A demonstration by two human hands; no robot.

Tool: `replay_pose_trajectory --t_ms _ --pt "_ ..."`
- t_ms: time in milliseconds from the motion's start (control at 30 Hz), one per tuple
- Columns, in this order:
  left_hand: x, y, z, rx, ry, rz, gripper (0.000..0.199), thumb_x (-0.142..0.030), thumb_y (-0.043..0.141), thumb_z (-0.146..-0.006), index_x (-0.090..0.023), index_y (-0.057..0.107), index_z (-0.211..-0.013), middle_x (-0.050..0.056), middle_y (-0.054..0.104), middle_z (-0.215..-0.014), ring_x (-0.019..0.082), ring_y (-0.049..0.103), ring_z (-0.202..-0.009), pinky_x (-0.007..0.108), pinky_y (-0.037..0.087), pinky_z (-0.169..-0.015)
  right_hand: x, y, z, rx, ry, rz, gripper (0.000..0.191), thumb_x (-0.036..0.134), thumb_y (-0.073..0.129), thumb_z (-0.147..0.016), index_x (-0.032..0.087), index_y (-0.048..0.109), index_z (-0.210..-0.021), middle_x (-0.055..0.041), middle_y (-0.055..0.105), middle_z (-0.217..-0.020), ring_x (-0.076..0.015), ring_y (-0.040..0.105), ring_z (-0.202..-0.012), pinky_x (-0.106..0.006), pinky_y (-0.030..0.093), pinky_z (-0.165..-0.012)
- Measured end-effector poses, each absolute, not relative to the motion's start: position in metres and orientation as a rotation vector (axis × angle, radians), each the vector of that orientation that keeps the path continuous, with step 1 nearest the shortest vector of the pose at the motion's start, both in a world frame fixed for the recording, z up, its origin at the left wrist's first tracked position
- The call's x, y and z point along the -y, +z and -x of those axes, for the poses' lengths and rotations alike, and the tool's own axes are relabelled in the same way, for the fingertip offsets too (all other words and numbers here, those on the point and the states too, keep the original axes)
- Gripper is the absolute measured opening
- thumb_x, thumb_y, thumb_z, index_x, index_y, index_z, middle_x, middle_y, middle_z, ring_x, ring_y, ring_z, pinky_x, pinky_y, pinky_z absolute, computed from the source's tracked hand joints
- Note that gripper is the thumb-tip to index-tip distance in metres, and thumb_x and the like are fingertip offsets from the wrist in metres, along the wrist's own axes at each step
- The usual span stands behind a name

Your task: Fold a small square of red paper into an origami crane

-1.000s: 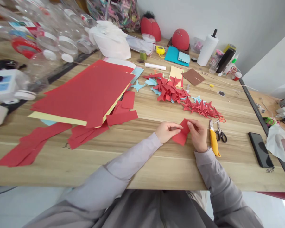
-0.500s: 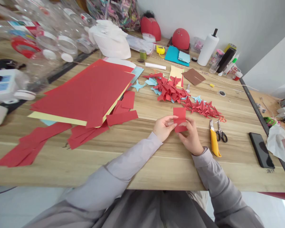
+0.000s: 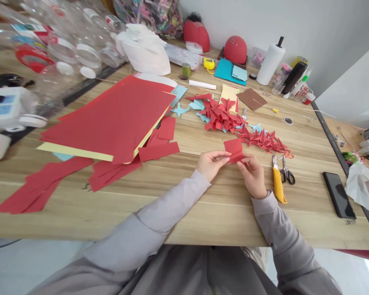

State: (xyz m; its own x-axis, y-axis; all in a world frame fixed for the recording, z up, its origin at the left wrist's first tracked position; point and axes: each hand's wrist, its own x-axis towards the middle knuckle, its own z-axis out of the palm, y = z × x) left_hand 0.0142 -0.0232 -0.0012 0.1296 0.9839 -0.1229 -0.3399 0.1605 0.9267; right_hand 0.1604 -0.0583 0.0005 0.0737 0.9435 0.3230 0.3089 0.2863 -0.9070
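red paper bends; left hand, right hand pinching.

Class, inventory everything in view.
held paper: one, red, centre
folded shapes: many, red and blue, behind it
paper stack: one, mostly red, left
strips: many, red, left
cutter: one, yellow, right
scissors: one, black-handled, right
phone: one, black, right
bottles: many, clear, back left
tape measure: one, yellow, back
rounded objects: two, red, back
upright roll: one, white, back right
other items: uncounted, mixed, back
table: one, tan, below
sleeves: two, grey, front
left hand: one, bare, paper's left
right hand: one, bare, paper's right
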Motion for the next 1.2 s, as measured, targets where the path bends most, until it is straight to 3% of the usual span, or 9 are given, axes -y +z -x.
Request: replay_pose_trajectory --t_ms 167,367,667,867,1033,1200 --pt "0.025 0.0 -0.016 -0.932 1.169 -0.978 0.023 -0.028 0.075 -0.054 -0.014 0.07 -0.073 0.005 0.071 -0.074 0.018 0.066 -0.069 0.034 0.056 -0.071 0.058 0.0 -0.16 1.314 0.901 1.192 0.011 0.03 0.062 -0.076 0.019 0.058 -0.076 -0.0035 0.061 -0.082 -0.0153 0.057 -0.079 -0.031 0.046 -0.076" --pt "0.028 -0.001 -0.017 -0.935 1.117 -1.064 0.022 -0.028 0.069 -0.062 -0.014 0.071 -0.078 0.006 0.072 -0.081 0.018 0.067 -0.067 0.034 0.056 -0.069 0.059 0.004 -0.159 1.339 0.894 1.138 0.011 0.029 0.064 -0.074 0.02 0.059 -0.073 -0.0039 0.061 -0.088 -0.0166 0.057 -0.086 -0.031 0.046 -0.079" --pt "0.032 0.004 -0.017 -0.986 1.132 -1.229 0.02 -0.025 0.067 -0.064 -0.014 0.071 -0.081 0.008 0.072 -0.084 0.02 0.067 -0.074 0.032 0.055 -0.072 0.059 0.002 -0.159 1.233 0.964 1.232 0.016 0.034 0.062 -0.075 0.02 0.055 -0.075 0.0024 0.057 -0.064 -0.0108 0.052 -0.059 -0.025 0.043 -0.059" --pt "0.034 0.002 -0.019 -0.99 1.17 -1.285 0.017 -0.023 0.069 -0.062 -0.016 0.071 -0.077 0.006 0.072 -0.079 0.017 0.066 -0.067 0.03 0.055 -0.067 0.059 0.003 -0.156 1.1 1.052 1.159 0.021 0.032 0.067 -0.071 0.021 0.051 -0.076 0.004 0.057 -0.067 -0.0101 0.055 -0.059 -0.026 0.047 -0.06" --pt "0.034 0.003 -0.019 -0.996 1.195 -1.262 0.014 -0.022 0.069 -0.062 -0.016 0.071 -0.074 0.005 0.071 -0.073 0.014 0.063 -0.057 0.028 0.055 -0.058 0.058 0.002 -0.156 1.062 1.131 1.141 0.029 0.033 0.068 -0.069 0.022 0.054 -0.091 0.003 0.062 -0.07 -0.0116 0.058 -0.061 -0.026 0.048 -0.061" --pt "0.033 0.006 -0.017 -1.01 1.209 -1.251 0.017 -0.023 0.071 -0.061 -0.015 0.071 -0.076 0.004 0.07 -0.072 0.011 0.06 -0.052 0.026 0.053 -0.056 0.057 0.005 -0.157 1.135 1.13 1.228 0.018 0.035 0.067 -0.07 0.018 0.063 -0.07 0.0011 0.062 -0.063 -0.0103 0.053 -0.056 -0.025 0.044 -0.057"
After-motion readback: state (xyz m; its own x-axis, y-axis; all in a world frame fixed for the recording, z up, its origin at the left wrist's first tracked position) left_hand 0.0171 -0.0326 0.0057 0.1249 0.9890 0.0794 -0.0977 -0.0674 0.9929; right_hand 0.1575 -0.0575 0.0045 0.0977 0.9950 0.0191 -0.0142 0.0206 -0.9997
